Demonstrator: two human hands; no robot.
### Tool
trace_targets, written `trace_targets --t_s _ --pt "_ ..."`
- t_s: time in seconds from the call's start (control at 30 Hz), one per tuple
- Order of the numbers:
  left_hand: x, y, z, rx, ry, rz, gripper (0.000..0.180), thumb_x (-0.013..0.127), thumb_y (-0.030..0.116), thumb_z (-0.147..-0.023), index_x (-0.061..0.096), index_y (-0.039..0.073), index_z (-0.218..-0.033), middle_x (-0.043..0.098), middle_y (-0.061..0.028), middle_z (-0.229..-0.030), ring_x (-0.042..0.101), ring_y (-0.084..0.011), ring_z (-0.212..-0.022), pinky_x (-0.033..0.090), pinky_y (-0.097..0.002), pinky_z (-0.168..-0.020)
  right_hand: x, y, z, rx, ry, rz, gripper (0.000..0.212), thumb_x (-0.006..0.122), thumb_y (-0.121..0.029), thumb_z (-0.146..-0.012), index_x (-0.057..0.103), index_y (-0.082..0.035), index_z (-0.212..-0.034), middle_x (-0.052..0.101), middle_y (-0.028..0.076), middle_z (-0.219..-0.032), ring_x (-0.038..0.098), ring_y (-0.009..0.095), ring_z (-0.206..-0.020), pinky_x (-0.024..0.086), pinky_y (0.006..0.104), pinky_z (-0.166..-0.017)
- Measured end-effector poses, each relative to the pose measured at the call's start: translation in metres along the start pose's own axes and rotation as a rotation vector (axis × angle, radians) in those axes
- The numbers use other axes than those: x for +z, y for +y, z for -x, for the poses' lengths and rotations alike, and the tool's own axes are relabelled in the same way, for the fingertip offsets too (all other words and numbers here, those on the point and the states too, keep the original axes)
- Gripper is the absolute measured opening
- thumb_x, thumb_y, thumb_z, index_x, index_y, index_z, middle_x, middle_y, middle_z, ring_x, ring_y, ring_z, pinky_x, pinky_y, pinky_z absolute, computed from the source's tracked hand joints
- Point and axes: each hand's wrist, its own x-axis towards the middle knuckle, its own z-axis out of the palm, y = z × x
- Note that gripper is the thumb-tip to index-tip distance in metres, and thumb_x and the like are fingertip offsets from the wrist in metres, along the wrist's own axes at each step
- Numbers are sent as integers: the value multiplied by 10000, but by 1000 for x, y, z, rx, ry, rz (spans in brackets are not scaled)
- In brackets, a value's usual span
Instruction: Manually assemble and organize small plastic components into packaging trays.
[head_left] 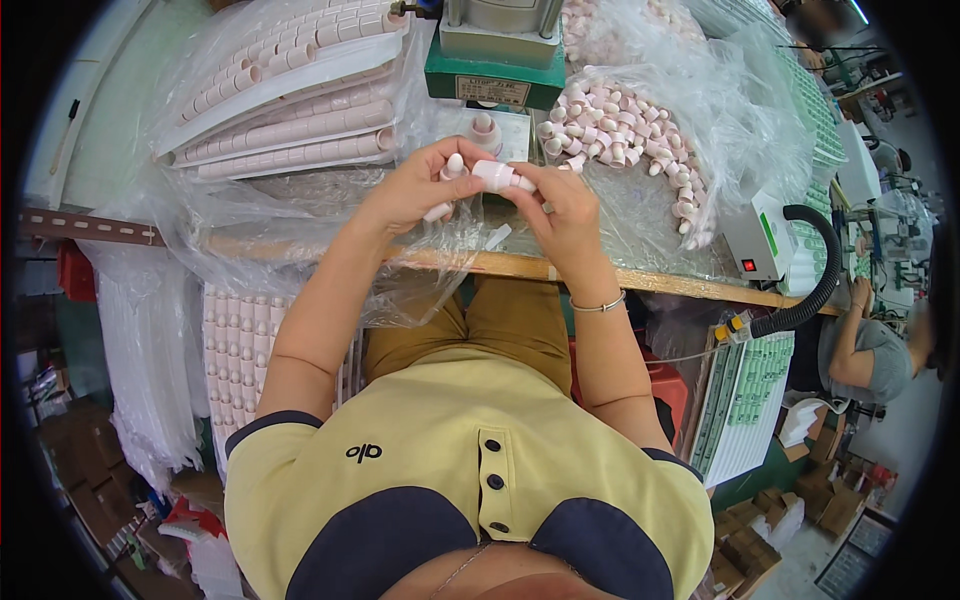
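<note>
I see one pale pink piece (pixel 491 176) above the near side of the worktop (pixel 500 263), pinched between the left hand (pixel 428 187) and right hand (pixel 560 205). The left hand also grips one white-tipped piece (pixel 453 168), perhaps two. Farther off, one upright piece (pixel 484 131) stands at one green press (pixel 495 82). I judge the held piece midway; the right-hand heap (pixel 612 130), too many to count, looks left to do. Whether the far-left cylinders (pixel 295 155), uncounted, are done, I cannot tell.

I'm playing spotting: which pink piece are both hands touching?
The pale pink plastic cylinder sideways between the left fingers and right fingers. Only the left fingers hold the white-tipped pink piece beside it.
</note>
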Motion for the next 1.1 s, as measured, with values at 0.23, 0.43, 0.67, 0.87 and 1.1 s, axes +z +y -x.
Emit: trace_targets --t_s 0.23,0.43,0.67,0.87,1.1 --pt "16 -3 3 505 199 -608 287 711 87 -768 612 71 -1037 598 -7 -871 535 -105 -741 422 -237 -653 3 -2 1 844 -131 -870 203 620 -125 -881 656 55 -968 665 57 -741 529 58 -484 434 200 -447" --pt "32 -9 -3 272 260 -474 369 778 124 -673 617 56 -998 610 -69 -981 582 -162 -904 447 -279 -755 0 -7 -5 724 -146 -611 240 642 -147 -867 653 68 -971 632 43 -668 549 65 -492 433 190 -448" --pt "2 -20 -47 369 702 -637 473 814 163 -651 571 32 -1034 614 -33 -901 574 -126 -817 465 -266 -739 31 34 -35 445 64 -141 288 733 -208 -747 688 -8 -950 622 33 -619 538 74 -488 421 233 -462" --pt "-30 -16 -4 224 424 348 358 651 33 -790 544 53 -1130 593 -48 -977 566 -147 -820 450 -243 -613 51 20 -63 291 -148 185 233 700 -218 -627 664 -75 -808 645 133 -755 590 349 -672 484 395 -616" --pt "0 -24 15 -20 57 1382 420 588 53 -813 478 34 -1218 544 -138 -1093 528 -313 -1015 486 -290 -668 36 20 -34 226 104 101 482 764 -254 -673 589 -44 -1070 636 102 -841 578 243 -572 471 332 -559"
